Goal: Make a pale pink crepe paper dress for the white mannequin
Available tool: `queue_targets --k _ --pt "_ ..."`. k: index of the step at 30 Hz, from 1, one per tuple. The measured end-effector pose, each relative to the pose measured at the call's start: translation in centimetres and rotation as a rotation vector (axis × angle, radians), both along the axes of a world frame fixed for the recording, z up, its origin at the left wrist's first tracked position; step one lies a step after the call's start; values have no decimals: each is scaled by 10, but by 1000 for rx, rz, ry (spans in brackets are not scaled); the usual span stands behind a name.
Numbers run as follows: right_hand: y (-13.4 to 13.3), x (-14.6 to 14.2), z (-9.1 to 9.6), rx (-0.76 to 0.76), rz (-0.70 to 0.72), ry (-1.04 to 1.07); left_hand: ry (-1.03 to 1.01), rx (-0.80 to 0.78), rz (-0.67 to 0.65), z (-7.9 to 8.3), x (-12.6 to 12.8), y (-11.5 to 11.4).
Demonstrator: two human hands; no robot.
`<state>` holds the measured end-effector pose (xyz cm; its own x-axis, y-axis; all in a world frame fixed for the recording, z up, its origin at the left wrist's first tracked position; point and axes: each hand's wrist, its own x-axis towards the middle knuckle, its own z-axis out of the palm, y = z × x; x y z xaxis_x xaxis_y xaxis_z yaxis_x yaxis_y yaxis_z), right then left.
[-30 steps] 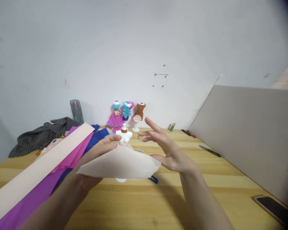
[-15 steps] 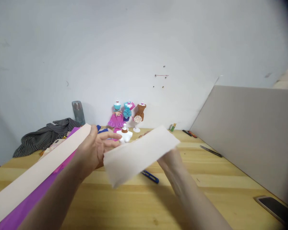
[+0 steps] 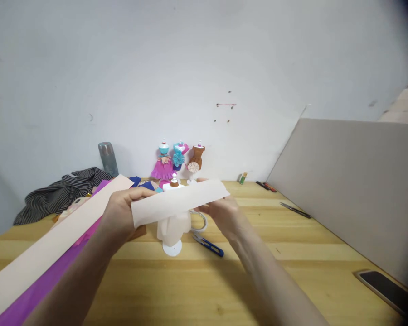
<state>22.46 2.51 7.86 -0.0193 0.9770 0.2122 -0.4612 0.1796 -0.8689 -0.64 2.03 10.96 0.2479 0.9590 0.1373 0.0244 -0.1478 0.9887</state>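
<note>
A short off-white strip of paper is stretched between my two hands, tilted slightly up to the right. My left hand is closed on its left end, and my right hand grips the right end from behind, with some fingers hidden. Just beyond the strip stands a small white mannequin, partly covered by it; pale paper hangs around its lower body like a skirt. Blue thread snips and a roll of tape lie to the right of its base.
At left lie a long cream paper strip, purple paper and striped cloth, near a flask. Several dressed mannequins stand by the wall. Scissors, a phone and a white panel are at right.
My left hand has gone from spread fingers to gripping the strip's left end. The strip has swung more level and now crosses in front of the mannequin, whose paper skirt has come into view.
</note>
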Motion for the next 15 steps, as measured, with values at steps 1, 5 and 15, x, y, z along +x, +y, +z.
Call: queue_targets --k 1,5,15 --pt "1 2 1 37 -54 -45 7 -5 0 -2 -1 3" --pt "7 10 1 74 -177 -186 69 4 -31 -4 -2 11" --pt "6 6 0 43 -193 -260 158 89 9 6 -16 20"
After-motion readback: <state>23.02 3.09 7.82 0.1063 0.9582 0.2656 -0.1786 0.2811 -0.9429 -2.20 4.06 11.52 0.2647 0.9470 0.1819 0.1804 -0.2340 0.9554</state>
